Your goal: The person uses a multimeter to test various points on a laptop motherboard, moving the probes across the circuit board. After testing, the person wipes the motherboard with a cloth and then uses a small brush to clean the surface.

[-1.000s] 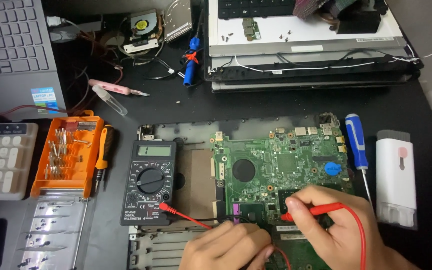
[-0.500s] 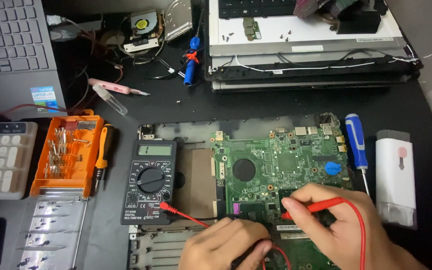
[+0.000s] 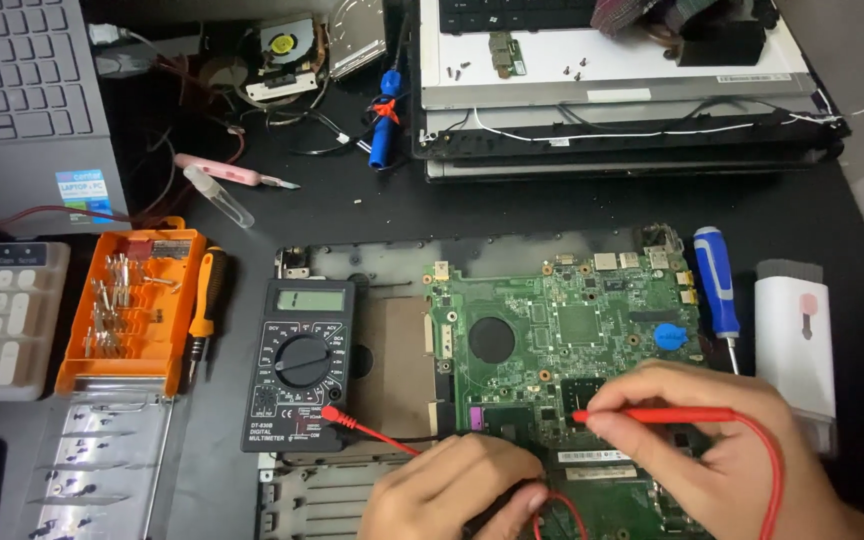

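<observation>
The right hand (image 3: pixel 727 450) sits at about 5 o'clock in the view, fingers pinched shut around a red probe (image 3: pixel 652 415) that lies nearly level, its tip pointing toward 9 o'clock and resting on the green board (image 3: pixel 562 340) near a dark chip. A red lead (image 3: pixel 767 470) loops from the probe's back end around the hand toward 6 o'clock. The left hand (image 3: pixel 457 490) is at 6 o'clock, curled low over the board's bottom edge; its fingers are closed, but what they hold is hidden, so I cannot tell, though a red wire shows just beneath them. The board lies at the centre, inside a grey laptop base. Touching its 9 o'clock side is a black multimeter (image 3: pixel 299 365), with a red plug in its lower socket and a wire running toward the left hand. Further toward 9 o'clock lies an orange bit case (image 3: pixel 132 310) with an orange-handled driver (image 3: pixel 207 300) beside it. At 3 o'clock from the board lie a blue screwdriver (image 3: pixel 717 285) and a white box (image 3: pixel 795 345). At 12 o'clock stacked laptop parts (image 3: pixel 622 120) rest, and a grey laptop (image 3: pixel 22 90) fills the 10 o'clock corner.
</observation>
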